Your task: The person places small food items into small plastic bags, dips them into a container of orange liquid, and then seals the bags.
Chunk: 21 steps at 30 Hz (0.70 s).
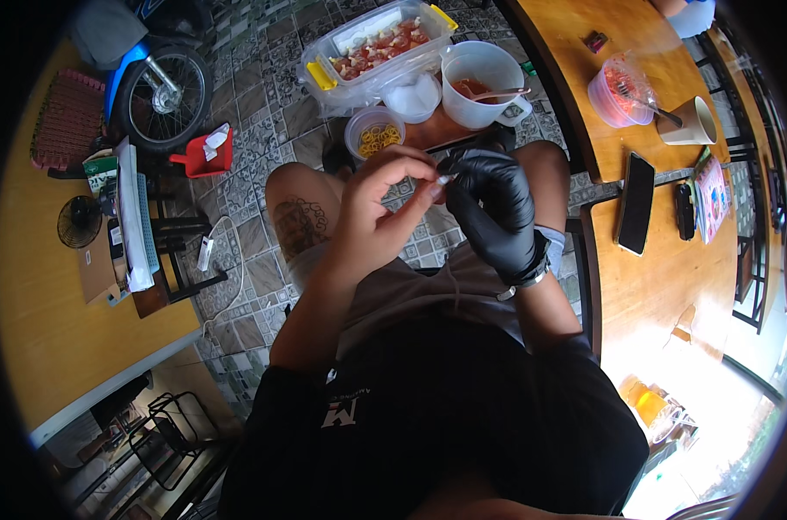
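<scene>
My bare left hand (380,218) and my black-gloved right hand (497,201) meet above my lap. Their fingertips pinch a small whitish piece (444,179), perhaps plastic, mostly hidden by the fingers. Just beyond them stands a round plastic tub of yellow rubber bands (379,140). Behind it is a round container (411,97) with white contents I cannot make out. A translucent plastic jug (461,114) holds reddish liquid and a pink-handled utensil (502,93). Farther off, small tied bags of red sauce (390,49) lie in a clear bin with yellow latches (322,76).
At right, wooden tables hold a phone (635,203), a tub of shredded red food (617,97) with a fork, and a paper cup (695,123). On the left are a red dustpan (214,159), a motorbike wheel (166,97) and a table with a small fan (79,221).
</scene>
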Each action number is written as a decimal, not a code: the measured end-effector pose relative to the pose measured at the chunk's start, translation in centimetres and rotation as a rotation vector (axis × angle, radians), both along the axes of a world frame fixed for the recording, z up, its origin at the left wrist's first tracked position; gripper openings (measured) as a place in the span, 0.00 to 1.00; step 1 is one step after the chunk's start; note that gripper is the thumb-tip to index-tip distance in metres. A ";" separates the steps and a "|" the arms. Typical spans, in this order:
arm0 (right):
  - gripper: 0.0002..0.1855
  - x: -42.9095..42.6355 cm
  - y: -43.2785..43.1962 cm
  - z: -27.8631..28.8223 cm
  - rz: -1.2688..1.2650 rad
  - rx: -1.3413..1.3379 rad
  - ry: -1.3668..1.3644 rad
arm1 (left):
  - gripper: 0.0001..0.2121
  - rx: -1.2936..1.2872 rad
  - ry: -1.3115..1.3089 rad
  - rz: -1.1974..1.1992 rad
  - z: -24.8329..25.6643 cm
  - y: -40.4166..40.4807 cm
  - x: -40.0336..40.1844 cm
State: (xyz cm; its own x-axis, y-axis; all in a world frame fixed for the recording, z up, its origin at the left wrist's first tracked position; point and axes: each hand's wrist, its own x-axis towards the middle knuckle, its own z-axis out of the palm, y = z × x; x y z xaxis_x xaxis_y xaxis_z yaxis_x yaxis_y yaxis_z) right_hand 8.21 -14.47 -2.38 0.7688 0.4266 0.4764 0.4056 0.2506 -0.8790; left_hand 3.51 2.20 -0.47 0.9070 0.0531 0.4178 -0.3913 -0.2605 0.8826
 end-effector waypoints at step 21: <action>0.53 -0.4 1.5 0.0 -0.041 -0.045 0.125 | 0.08 0.511 -0.210 0.370 -0.7 -1.1 -0.8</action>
